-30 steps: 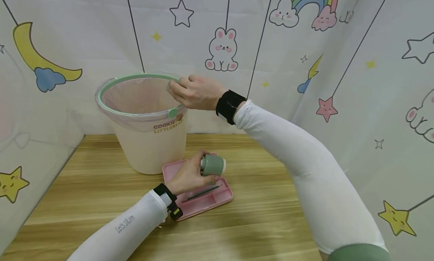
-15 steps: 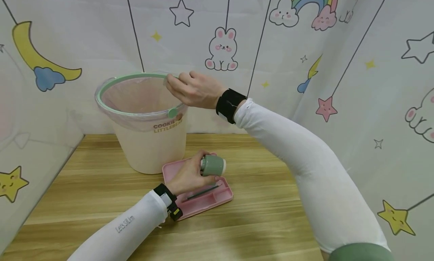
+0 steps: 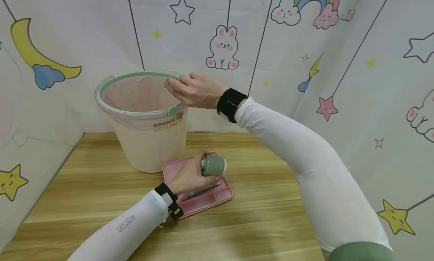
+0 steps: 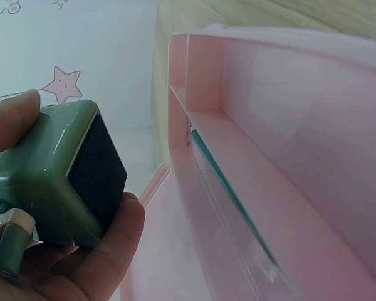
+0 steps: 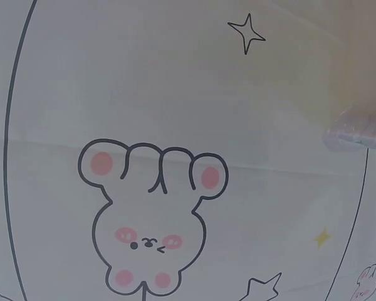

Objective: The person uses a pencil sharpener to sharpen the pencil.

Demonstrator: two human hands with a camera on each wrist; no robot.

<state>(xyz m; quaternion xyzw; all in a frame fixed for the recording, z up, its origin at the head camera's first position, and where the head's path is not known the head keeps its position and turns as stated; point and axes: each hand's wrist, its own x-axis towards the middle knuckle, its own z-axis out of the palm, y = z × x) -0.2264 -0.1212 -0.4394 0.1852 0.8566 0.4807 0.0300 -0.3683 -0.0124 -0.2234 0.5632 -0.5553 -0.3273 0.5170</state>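
My left hand (image 3: pixel 188 176) grips a green crank pencil sharpener (image 3: pixel 214 165) on its side, just over the open pink pencil case (image 3: pixel 203 205). In the left wrist view the sharpener has a dark, squarish opening (image 4: pixel 99 174) facing the case, and a small crank handle (image 4: pixel 12 249). Inside the case lies a dark green pencil (image 3: pixel 203 191). Up at the right side of the bin's green rim, my right hand (image 3: pixel 198 90) pinches a small pale, translucent piece (image 3: pixel 166 83) over the mouth; its kind is mostly hidden by the fingers. The right wrist view shows no hand.
A cream bin (image 3: pixel 152 148) with a clear plastic liner (image 3: pixel 118 115) stands at the back left of the wooden table (image 3: pixel 264 215), right behind the pencil case. A printed cloth wall (image 3: pixel 268 38) encloses the table at the back and both sides.
My right hand has shifted slightly left over the bin's mouth with the pale piece. The left hand keeps holding the pencil sharpener in the same place.
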